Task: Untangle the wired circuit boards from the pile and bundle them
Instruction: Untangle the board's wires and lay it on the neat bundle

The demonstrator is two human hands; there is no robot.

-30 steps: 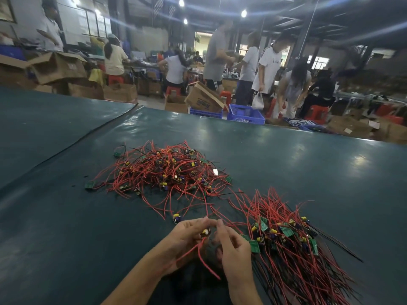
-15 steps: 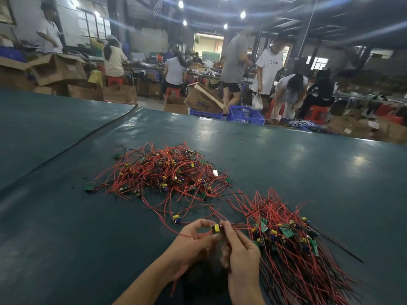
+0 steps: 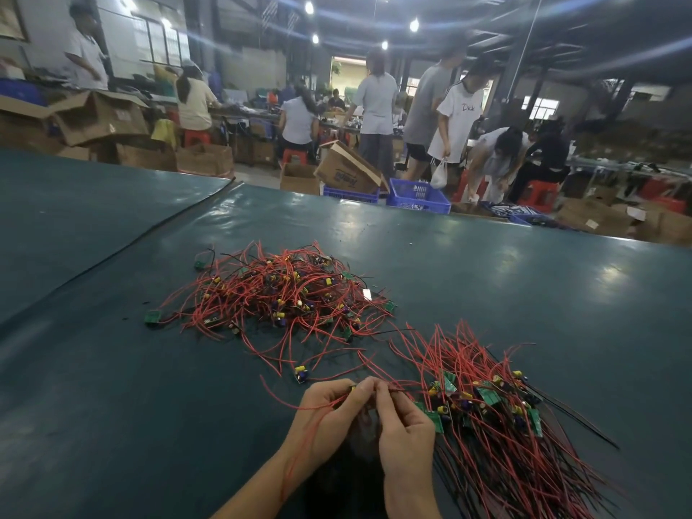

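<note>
Left hand (image 3: 329, 417) and right hand (image 3: 404, 432) pinch one wired board (image 3: 354, 388) between fingertips, low on counter (image 3: 112, 406).
Tangled pile (image 3: 284, 294) behind; straightened bundle (image 3: 498, 417) just beside right hand. Past counter's far edge: blue crate (image 3: 417, 196), contents unclear; tilted cardboard box (image 3: 348, 170) beside it.

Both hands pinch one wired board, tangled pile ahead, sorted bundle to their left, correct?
No. The head view shows the sorted bundle to the right of the hands, not left. The left hand and right hand do pinch one wired board, with the tangled pile ahead.
</note>
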